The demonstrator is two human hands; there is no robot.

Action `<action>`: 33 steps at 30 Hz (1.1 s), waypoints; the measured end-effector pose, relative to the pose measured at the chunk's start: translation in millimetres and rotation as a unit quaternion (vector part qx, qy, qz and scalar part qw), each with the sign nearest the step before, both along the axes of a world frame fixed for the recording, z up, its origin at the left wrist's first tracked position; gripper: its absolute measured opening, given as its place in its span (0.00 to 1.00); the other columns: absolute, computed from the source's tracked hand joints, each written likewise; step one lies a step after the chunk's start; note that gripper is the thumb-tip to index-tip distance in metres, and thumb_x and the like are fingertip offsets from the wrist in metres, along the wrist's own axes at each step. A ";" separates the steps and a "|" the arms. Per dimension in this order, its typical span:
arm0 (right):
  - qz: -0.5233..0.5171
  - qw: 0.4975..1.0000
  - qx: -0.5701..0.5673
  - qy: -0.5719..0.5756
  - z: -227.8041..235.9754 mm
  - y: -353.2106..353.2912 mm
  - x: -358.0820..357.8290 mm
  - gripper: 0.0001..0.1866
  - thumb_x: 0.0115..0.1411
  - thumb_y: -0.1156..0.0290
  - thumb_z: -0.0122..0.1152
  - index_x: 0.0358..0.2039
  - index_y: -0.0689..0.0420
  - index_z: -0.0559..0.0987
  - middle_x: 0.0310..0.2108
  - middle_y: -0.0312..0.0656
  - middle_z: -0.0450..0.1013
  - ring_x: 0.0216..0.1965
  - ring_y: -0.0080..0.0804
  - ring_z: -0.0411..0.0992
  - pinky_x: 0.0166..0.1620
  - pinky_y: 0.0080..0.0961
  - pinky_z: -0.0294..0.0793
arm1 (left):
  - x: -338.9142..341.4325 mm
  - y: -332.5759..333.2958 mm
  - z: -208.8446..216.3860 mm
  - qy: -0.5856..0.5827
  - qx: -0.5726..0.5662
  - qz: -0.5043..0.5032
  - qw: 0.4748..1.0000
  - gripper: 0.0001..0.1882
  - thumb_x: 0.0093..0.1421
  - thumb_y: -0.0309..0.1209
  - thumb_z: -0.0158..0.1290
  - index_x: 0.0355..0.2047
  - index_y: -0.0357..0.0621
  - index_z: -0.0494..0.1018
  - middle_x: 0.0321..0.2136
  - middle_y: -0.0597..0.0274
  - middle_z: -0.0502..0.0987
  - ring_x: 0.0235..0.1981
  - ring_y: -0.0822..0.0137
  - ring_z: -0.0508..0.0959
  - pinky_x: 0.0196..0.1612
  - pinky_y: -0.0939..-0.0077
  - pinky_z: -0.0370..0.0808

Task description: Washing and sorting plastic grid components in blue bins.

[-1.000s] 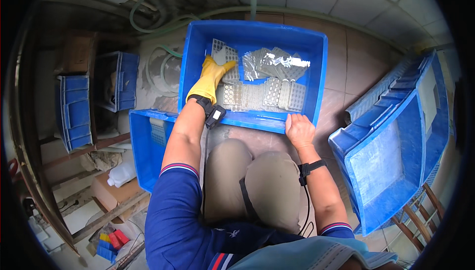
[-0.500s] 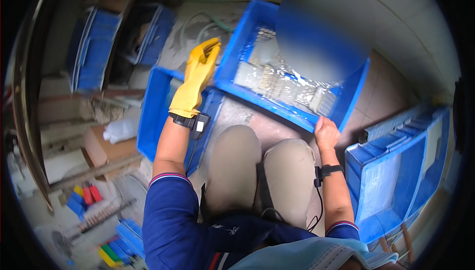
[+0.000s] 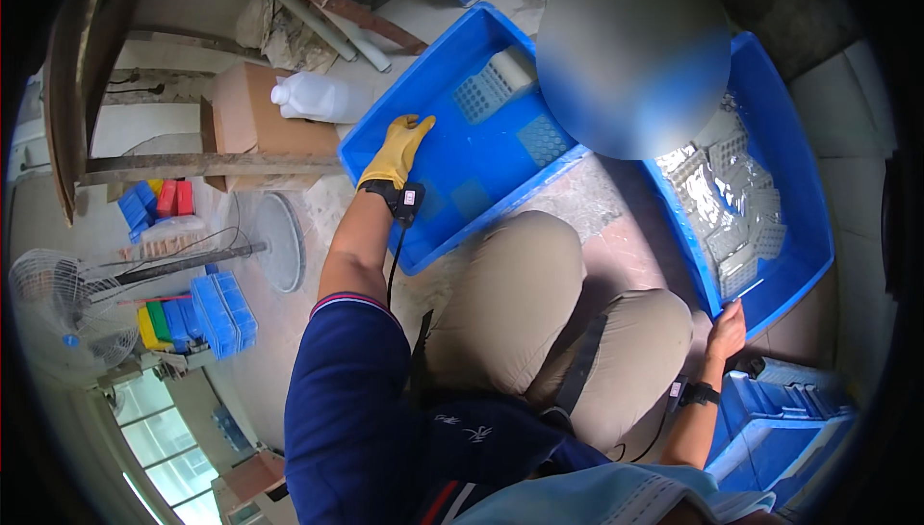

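Note:
My left hand (image 3: 397,152), in a yellow rubber glove, hovers over the near left part of a blue plastic tub (image 3: 423,49). Its fingers are loosely bent and somewhat apart, with nothing visible in them. Inside that tub lie a pale perforated block (image 3: 489,92) and a flat perforated piece (image 3: 545,140). My bare right hand (image 3: 729,331) is closed on the near rim of a second blue tub (image 3: 804,227) at the right. Many pale perforated pieces (image 3: 736,200) lie in its shiny water. A round blurred patch hides the space between the tubs.
At the lower right stand more blue crates (image 3: 770,429). Left of the left tub are a cardboard box (image 3: 260,111), a white jug (image 3: 318,97) and a wooden frame (image 3: 202,167). Farther left, a standing fan (image 3: 72,304) and small coloured bins (image 3: 221,313) occupy the floor.
My view has turned left, bringing the left tub fully in. My left hand has moved from beside the water-filled tub to over the left tub. My right hand stays on the rim.

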State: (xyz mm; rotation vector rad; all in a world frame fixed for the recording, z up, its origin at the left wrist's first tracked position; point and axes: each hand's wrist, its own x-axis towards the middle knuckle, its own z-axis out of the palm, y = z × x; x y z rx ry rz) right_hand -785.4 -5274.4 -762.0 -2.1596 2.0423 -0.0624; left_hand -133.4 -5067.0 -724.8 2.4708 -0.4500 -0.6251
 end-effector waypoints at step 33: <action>-0.015 0.999 -0.019 -0.022 4.5 6.8 -0.8 0.21 0.64 0.60 0.38 0.21 0.55 0.75 0.21 0.44 0.72 0.25 0.45 0.71 0.28 0.37 0.68 | -74.5 -219.1 -27.8 0.048 0.027 0.175 0.983 0.41 0.43 0.45 0.62 0.47 0.26 0.58 0.43 0.42 0.71 0.43 0.56 0.75 0.44 0.69 0.71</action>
